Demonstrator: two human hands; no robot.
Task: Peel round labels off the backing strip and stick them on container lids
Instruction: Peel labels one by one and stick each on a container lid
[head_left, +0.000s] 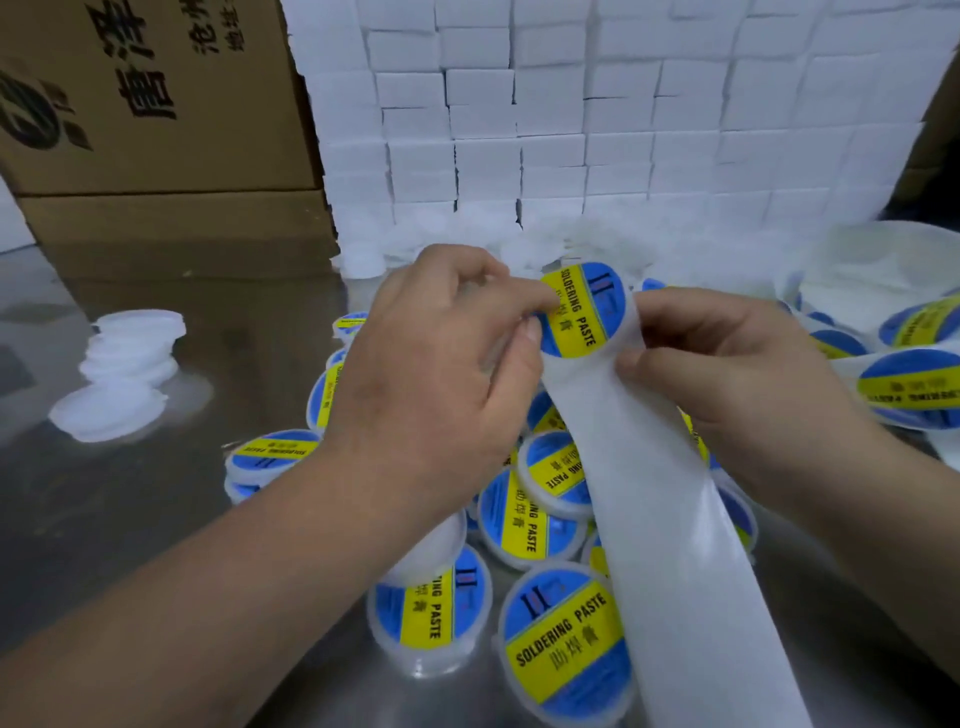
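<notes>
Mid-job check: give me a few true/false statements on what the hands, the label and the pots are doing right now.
1. The left hand pinches the edge of the round label. True.
2. The right hand lies flat on the table. False: it grips the backing strip just beside the label.
3. The label has a yellow band reading SOLDERING PASTE. True.
4. The containers piled below the hands are all bare. False: those whose tops show carry blue and yellow labels.
5. The stack of white discs sits to the right of the hands. False: it sits to their left.
</notes>
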